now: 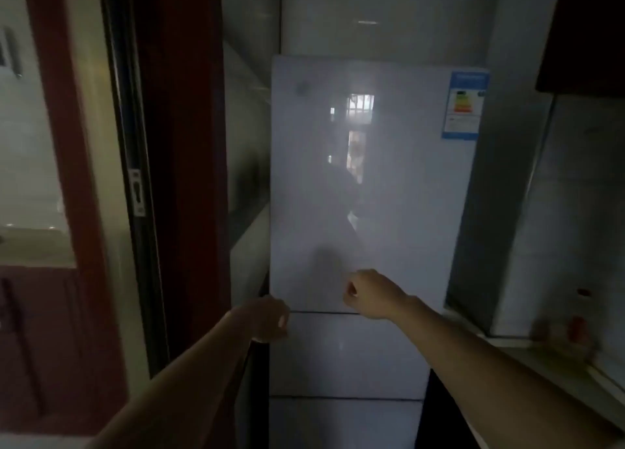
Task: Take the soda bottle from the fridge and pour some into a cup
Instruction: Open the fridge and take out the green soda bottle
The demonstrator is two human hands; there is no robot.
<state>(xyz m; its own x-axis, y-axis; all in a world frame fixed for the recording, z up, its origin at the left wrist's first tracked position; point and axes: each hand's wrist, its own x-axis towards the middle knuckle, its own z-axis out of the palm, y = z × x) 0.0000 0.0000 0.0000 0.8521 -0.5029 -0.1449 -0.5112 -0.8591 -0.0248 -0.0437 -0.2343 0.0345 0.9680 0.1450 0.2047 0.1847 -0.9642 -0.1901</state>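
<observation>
Head view, dim and somewhat blurred: a white fridge stands closed ahead, with a tall upper door over two lower compartments, and an energy label at the upper door's top right corner. The left hand sits at the lower left corner of the upper door, at the seam with the compartment below; its fingers curl around or against that edge, but whether they have actually hooked behind it cannot be told. The right hand is loosely fisted near the bottom middle of the same door, at or just off its face; contact cannot be confirmed, and it holds nothing. A red-framed door stands to the left of the fridge, and a desk runs along the right with small reddish items on it, too blurred to identify. The soda bottle is not visible; judged from the task, it is inside the closed fridge, shelf unknown. No cup can be made out. Assessment: the step in hand is opening the upper door, and the task is at its very start. A chilled soda bottle is likely to be moderately heavy if full, slick with condensation, and somewhat yielding if plastic. The advisable grip is around the body below the shoulder, firm but not squeezing, kept upright and unshaken.
</observation>
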